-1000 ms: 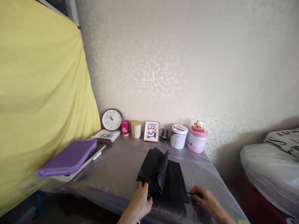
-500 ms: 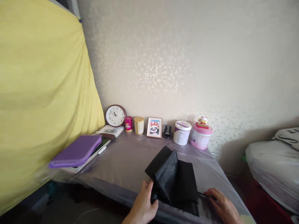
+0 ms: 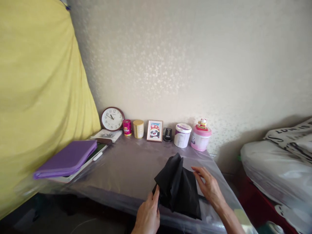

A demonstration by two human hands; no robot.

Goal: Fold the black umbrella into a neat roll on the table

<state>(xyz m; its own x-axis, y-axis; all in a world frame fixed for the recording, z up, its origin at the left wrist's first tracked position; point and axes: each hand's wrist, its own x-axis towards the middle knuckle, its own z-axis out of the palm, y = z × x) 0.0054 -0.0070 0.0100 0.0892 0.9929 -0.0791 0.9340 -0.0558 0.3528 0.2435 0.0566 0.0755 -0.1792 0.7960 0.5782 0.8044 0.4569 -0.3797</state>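
Note:
A black folding umbrella (image 3: 174, 187), its canopy in loose folds, is at the near edge of the table. My left hand (image 3: 148, 213) is closed around its lower left end, where the handle is mostly hidden by fingers and cloth. Over on the other side, my right hand (image 3: 208, 187) is beside the right edge of the black fabric. Its fingers are stretched out and slightly bent, thumb apart, with nothing visible between them.
Along the wall stand a clock (image 3: 112, 118), a magenta tin (image 3: 127, 127), a yellow-lidded jar (image 3: 138, 129), a panda picture frame (image 3: 154, 131), a black device (image 3: 168, 135) and two tubs (image 3: 182, 136). A purple folder (image 3: 65, 159) lies left. Plastic film covers the table (image 3: 122, 169).
My right hand has let go of the thin strap at the umbrella's right and risen to the fabric's upper right edge. The canopy folds have bunched closer together. The view has shifted right.

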